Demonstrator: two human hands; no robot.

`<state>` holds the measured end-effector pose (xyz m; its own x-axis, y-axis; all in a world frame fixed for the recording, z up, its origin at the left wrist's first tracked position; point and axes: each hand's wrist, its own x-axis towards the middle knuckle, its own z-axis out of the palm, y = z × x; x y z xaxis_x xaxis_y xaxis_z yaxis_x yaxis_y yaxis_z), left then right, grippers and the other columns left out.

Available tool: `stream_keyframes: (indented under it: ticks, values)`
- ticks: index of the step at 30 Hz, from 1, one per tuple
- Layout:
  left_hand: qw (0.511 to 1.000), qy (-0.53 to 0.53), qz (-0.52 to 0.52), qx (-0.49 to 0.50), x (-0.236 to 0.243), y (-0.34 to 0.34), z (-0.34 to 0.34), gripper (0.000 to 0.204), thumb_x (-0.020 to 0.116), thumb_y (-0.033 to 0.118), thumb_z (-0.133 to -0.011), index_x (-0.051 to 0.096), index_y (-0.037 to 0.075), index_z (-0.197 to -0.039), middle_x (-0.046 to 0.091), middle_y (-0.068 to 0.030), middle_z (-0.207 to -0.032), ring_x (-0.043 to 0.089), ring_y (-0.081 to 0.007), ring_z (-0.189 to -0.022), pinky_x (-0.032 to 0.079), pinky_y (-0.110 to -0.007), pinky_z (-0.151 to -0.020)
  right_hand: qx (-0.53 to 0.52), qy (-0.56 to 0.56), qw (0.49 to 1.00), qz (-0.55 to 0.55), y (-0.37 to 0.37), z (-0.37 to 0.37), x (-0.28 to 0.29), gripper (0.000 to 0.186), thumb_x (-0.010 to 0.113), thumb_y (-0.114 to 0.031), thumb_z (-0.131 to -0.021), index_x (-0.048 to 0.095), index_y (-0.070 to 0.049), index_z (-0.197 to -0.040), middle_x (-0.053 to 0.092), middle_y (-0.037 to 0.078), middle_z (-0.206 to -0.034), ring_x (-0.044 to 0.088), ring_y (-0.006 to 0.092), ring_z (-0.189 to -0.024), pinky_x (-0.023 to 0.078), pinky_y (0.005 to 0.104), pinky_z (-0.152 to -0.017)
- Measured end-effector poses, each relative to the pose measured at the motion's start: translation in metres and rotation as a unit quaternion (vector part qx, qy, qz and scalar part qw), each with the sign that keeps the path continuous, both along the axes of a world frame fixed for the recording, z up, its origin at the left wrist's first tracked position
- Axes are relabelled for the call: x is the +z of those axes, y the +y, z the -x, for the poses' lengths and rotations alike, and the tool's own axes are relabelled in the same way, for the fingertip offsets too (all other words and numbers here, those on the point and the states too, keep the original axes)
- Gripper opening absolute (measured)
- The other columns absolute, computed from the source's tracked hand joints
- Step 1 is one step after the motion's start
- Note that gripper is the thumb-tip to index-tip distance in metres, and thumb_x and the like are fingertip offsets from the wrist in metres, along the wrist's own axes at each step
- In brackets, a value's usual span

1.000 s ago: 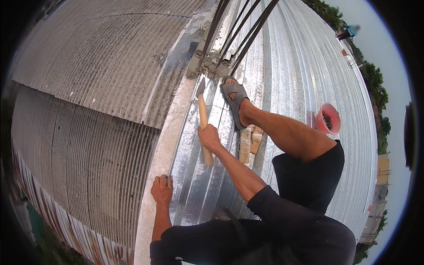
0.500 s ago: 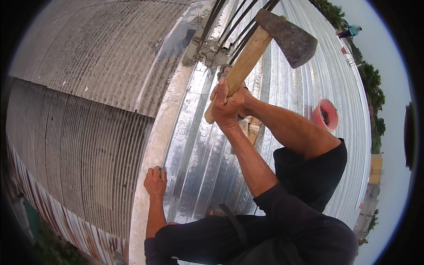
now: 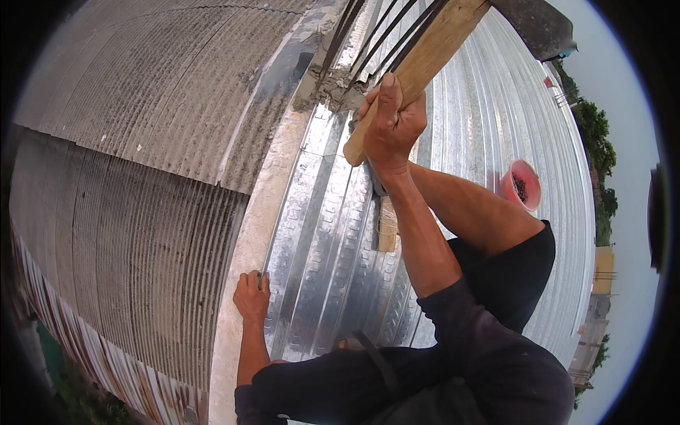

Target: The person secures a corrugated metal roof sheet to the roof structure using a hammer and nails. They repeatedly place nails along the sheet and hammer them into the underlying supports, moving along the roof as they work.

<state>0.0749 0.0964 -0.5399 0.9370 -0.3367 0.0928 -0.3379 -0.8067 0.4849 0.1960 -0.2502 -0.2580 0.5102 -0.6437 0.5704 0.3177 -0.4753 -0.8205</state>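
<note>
The right hand (image 3: 395, 131) was closed firmly around the lower part of the handle of the hatchet (image 3: 435, 49), with the thumb lying along the wood. Compared with half a second before, the hatchet had gone further up and to the right, so the view's upper edge now cut off part of its head (image 3: 537, 27). The long axis ran slantwise: the butt of the handle pointed to the lower left and the head to the upper right, the blade reaching rightward and down. The handle was in the air, to the upper left of the pink bucket (image 3: 531, 183), and the head appeared above this bucket. The left hand (image 3: 251, 295) stayed lower, well to the left of the bucket, at the concrete ledge (image 3: 258, 227); its fingers were bent, but whether they clamped the edge, one could not tell. Also left of the bucket, a wooden block (image 3: 387, 234) lay on the metal roof (image 3: 333, 234).
</note>
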Motion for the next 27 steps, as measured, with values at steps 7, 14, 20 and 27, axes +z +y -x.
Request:
stream_keyframes:
  ticks: [7, 14, 20, 27]
  values:
    - [0.999, -0.042, 0.023, -0.009, -0.011, -0.012, -0.002, 0.024, 0.077, 0.029, -0.088, 0.067, 0.012, -0.102, 0.059, -0.0099, -0.087, 0.065, -0.0332, -0.075, 0.053, -0.047, -0.062, 0.007, 0.586, 0.809, -0.053, 0.019, 0.041, -0.204, 0.051, 0.061, -0.036, -0.095, 0.068, 0.015, -0.096, 0.071, 0.032, -0.084, 0.073, 0.0461, -0.076, 0.059, 0.0489, -0.075]
    - [0.999, -0.032, 0.041, -0.007, 0.001, -0.013, -0.002, 0.024, 0.079, 0.023, -0.086, 0.066, 0.010, -0.101, 0.060, -0.0111, -0.088, 0.065, -0.0341, -0.076, 0.052, -0.046, -0.061, -0.005, 0.283, 0.959, 0.000, -0.029, 0.016, -0.075, 0.040, 0.060, -0.038, -0.104, 0.058, 0.001, -0.094, 0.059, 0.006, -0.065, 0.059, 0.0133, -0.052, 0.049, 0.0310, -0.046]
    - [1.000, -0.025, -0.006, -0.003, -0.001, 0.005, -0.002, 0.025, 0.080, 0.026, -0.085, 0.066, 0.011, -0.101, 0.060, -0.0103, -0.087, 0.065, -0.0332, -0.074, 0.053, -0.045, -0.061, -0.002, -0.061, 0.998, -0.023, 0.004, 0.001, -0.025, 0.026, 0.056, -0.025, -0.108, 0.057, 0.000, -0.100, 0.057, 0.003, -0.065, 0.055, 0.0092, -0.050, 0.045, 0.0251, -0.045]
    - [0.999, -0.039, 0.011, -0.009, -0.005, -0.009, -0.006, 0.025, 0.081, 0.027, -0.085, 0.066, 0.013, -0.100, 0.060, -0.0090, -0.087, 0.065, -0.0322, -0.075, 0.053, -0.045, -0.061, 0.022, 0.568, 0.821, -0.042, 0.023, 0.033, -0.183, 0.052, 0.058, -0.039, -0.097, 0.067, 0.013, -0.092, 0.069, 0.029, -0.078, 0.072, 0.0403, -0.071, 0.058, 0.0484, -0.070]
